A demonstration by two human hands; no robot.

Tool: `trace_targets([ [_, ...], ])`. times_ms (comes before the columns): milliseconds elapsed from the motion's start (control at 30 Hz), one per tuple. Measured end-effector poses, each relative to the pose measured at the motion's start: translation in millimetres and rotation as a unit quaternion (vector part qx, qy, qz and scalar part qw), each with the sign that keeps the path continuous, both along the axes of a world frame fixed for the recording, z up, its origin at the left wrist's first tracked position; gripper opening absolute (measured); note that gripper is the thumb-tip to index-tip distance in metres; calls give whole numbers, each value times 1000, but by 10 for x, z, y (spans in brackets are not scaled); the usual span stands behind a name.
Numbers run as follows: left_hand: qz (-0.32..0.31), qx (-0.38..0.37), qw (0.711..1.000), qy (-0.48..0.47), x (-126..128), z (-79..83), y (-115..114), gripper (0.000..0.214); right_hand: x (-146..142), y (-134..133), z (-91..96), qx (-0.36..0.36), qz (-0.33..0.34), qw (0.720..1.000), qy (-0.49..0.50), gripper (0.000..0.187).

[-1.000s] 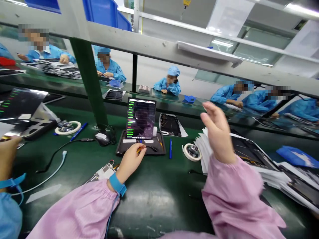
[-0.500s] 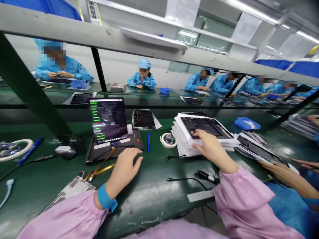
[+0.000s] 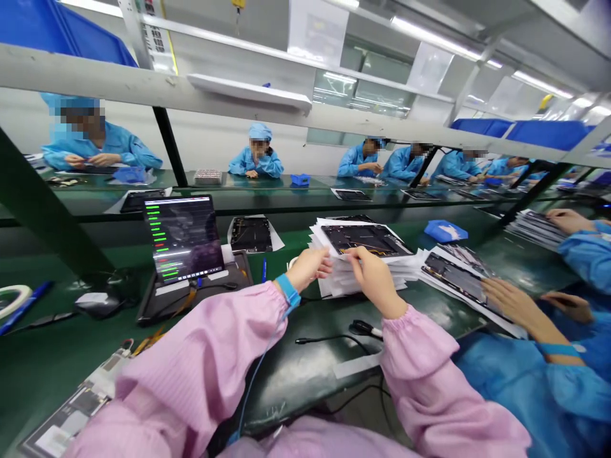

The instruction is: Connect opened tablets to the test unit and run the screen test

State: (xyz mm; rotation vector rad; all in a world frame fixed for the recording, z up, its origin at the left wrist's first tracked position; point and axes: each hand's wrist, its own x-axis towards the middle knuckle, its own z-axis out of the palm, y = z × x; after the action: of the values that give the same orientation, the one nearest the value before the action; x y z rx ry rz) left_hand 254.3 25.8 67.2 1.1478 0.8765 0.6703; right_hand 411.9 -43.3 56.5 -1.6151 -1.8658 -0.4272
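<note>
A stack of tablet housings, interleaved with white paper sheets, stands in front of me. My right hand is at the front edge of the top housing, thumb and forefinger close together beside a thin orange flex cable. Whether they pinch the cable or the edge is too small to make out. Just to the left, my left hand is by the stack's left front corner, with its fingers curled inward. Anything between those fingers is hidden. A blue wrist strap is around my left wrist.
At left, a lit tablet screen leans upright on a black base. A disassembled device lies front left, a black cable front centre. To the right, a co-worker's hand rests on another housing. A blue tray sits behind.
My left hand has moved right, from beside the lit screen to the stack. My right hand has drawn back from the top housing's surface to its front edge. The view has shifted right.
</note>
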Motion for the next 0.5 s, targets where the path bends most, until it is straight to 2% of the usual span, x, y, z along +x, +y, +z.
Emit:
trace_targets([
  [67,12,-25,999,-40,170,78,59,29,-26,8,27,12,1,999,34,14],
  [167,46,-18,996,-74,392,153,112,15,-120,-83,5,95,25,994,49,12],
  [200,59,-17,995,-80,449,168,125,8,-158,-141,-29,128,39,990,40,11],
  [267,77,-18,993,-88,526,197,147,9,-225,-273,-130,157,88,984,-4,8],
  [333,80,-17,992,-100,538,245,162,11,-260,-380,-249,109,148,981,-59,11],
  [400,78,-12,990,-118,473,316,161,9,-244,-419,-351,28,167,983,-67,20],
  [433,73,-11,989,-128,409,356,149,7,-216,-410,-387,-6,153,987,-39,25],
  [500,62,-7,987,-146,214,424,95,3,-126,-357,-430,-31,84,992,87,32],
])
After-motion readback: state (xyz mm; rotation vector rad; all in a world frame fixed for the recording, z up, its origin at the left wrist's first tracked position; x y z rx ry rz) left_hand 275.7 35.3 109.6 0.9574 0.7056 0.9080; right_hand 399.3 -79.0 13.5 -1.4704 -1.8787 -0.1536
